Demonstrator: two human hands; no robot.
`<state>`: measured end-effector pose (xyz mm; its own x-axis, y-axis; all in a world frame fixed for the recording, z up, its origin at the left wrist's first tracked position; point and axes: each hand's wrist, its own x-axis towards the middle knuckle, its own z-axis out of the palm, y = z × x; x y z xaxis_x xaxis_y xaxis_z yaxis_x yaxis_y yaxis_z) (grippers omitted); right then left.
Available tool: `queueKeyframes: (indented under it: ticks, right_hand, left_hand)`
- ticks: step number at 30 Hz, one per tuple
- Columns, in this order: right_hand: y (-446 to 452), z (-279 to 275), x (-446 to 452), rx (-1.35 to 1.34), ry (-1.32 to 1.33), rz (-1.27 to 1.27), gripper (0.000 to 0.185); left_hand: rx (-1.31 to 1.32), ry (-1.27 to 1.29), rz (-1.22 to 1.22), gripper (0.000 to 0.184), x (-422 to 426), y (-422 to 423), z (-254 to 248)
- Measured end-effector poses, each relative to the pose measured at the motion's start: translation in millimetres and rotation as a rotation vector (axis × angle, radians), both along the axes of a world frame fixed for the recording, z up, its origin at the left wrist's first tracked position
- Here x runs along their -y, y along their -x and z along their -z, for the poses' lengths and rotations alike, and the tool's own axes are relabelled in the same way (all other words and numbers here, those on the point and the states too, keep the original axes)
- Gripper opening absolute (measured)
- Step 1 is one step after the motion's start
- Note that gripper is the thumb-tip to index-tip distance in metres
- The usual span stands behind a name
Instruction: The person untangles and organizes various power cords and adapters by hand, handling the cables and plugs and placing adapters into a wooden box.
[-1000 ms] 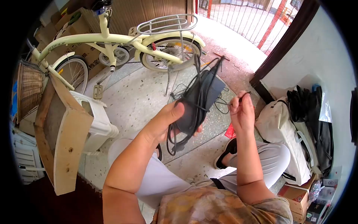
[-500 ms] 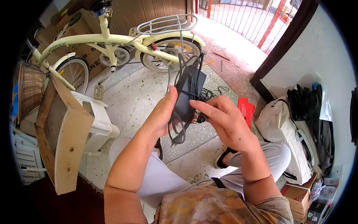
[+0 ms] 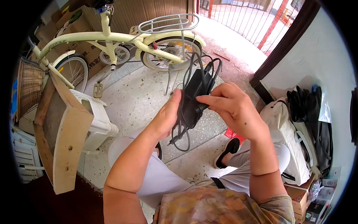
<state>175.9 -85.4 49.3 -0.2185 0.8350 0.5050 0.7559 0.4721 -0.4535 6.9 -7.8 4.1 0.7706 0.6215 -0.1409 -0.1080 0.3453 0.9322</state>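
A black power adapter (image 3: 193,89) is tilted in front of me above the floor, with its black cable (image 3: 217,74) looped along its length and past both ends. My left hand (image 3: 166,116) is closed around the adapter's left side, thumb along the edge; its other fingers are hidden behind. From the right, my right hand (image 3: 238,112) pinches at the cable by the adapter's right edge. Its fingertips touch the adapter's face, and the exact grip is partly hidden.
A pale yellow bicycle (image 3: 112,36) stands ahead. To the left are a wooden frame (image 3: 72,149) and a white plastic stool (image 3: 97,117). A white bag (image 3: 285,145) leans by the right wall. Something red (image 3: 234,134) lies near my right shoe (image 3: 228,151).
The adapter has moved slightly right and now shows its wide face more. My right hand has shifted right and a little up. Loose cable seen behind the adapter is no longer in sight there.
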Motion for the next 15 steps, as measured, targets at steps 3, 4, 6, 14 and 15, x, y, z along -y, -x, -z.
queueKeyframes:
  ticks: [3, 4, 6, 14, 15]
  right_hand:
    - [0.3, 0.9, 1.9, -0.046, 0.018, 0.015, 0.029]
    - [0.5, 2.1, 1.5, -0.046, 0.017, 0.017, 0.029]
    - [1.1, 4.5, 0.0, -0.108, 0.008, 0.073, 0.024]
    - [1.0, 6.5, 3.8, -0.286, 0.080, 0.248, 0.014]
    - [0.3, 8.4, 3.9, -0.232, 0.021, 0.267, 0.014]
  left_hand:
    - [0.000, 0.047, -0.009, 0.043, -0.1, -1.1, 6.8]
    - [0.004, 0.048, -0.021, 0.043, -0.1, -1.1, 8.5]
    - [-0.007, 0.051, -0.008, 0.047, 1.7, -0.2, 4.6]
    - [-0.015, -0.045, 0.136, 0.057, 0.3, 0.5, 13.0]
    - [0.005, -0.108, 0.111, 0.059, 1.9, -0.4, 12.6]
